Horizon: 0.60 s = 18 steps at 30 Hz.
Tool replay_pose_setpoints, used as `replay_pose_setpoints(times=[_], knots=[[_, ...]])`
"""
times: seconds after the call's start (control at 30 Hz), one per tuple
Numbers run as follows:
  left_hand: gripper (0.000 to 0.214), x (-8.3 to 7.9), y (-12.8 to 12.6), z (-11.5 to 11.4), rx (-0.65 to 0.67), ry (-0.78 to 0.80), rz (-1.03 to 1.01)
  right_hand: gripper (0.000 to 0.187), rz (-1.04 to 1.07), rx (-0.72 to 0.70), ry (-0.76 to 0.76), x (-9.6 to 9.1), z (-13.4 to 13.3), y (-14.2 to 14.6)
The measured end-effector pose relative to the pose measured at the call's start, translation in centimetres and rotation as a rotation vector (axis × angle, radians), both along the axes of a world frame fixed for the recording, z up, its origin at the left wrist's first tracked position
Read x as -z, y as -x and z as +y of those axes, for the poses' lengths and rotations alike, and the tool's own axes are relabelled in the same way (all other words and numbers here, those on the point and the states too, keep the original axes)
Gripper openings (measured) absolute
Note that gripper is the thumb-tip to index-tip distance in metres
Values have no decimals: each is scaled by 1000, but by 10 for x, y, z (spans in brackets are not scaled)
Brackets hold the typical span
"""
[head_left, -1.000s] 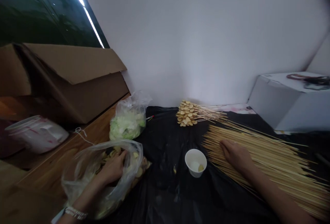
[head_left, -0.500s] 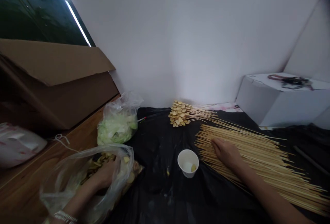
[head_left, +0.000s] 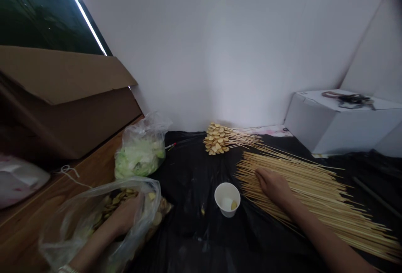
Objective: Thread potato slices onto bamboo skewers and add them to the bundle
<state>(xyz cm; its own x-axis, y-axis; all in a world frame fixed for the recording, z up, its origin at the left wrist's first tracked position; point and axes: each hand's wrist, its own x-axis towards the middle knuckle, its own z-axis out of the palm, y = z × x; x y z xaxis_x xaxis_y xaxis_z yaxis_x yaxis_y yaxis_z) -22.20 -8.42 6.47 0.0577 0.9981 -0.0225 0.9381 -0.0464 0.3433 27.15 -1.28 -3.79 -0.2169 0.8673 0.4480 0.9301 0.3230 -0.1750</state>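
Note:
My left hand point(head_left: 127, 215) is down inside an open clear plastic bag point(head_left: 73, 222), among pale yellow-brown slices point(head_left: 116, 201) that look like potato. Its fingers are hidden by the slices and the bag. My right hand point(head_left: 274, 185) lies on a wide spread of bamboo skewers point(head_left: 317, 199), near their left ends. Its fingers are pressed together on the sticks; how many they grip does not show. Between the two hands stands a white paper cup point(head_left: 226, 210) with a small yellowish piece inside. Farther back lies a bundle of skewered slices point(head_left: 216, 139), sticks pointing right.
A tied clear bag of pale green shredded vegetable point(head_left: 140, 155) sits behind the open bag. Black plastic sheeting point(head_left: 185, 172) covers the work surface. A cardboard box point(head_left: 72, 97) stands at left, a white box point(head_left: 326, 122) at right, and a wall behind.
The whole view has shifted slightly, so things sit a little farther left. My left hand stays in the bag and my right hand stays on the skewers.

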Motion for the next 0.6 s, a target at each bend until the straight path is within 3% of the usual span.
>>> replay_pose_setpoints(times=[0.07,0.2,0.37,0.6], knots=[[20,0,2,0,63,38,46,26,2,-2,2,0,0,0],[17,0,10,2,-2,-2,52,27,-2,14,18,0,0,0],[18,-6,10,5,46,73,57,26,-9,13,24,0,0,0],[31,-34,20,5,-87,-50,93,27,8,-6,21,1,0,0]])
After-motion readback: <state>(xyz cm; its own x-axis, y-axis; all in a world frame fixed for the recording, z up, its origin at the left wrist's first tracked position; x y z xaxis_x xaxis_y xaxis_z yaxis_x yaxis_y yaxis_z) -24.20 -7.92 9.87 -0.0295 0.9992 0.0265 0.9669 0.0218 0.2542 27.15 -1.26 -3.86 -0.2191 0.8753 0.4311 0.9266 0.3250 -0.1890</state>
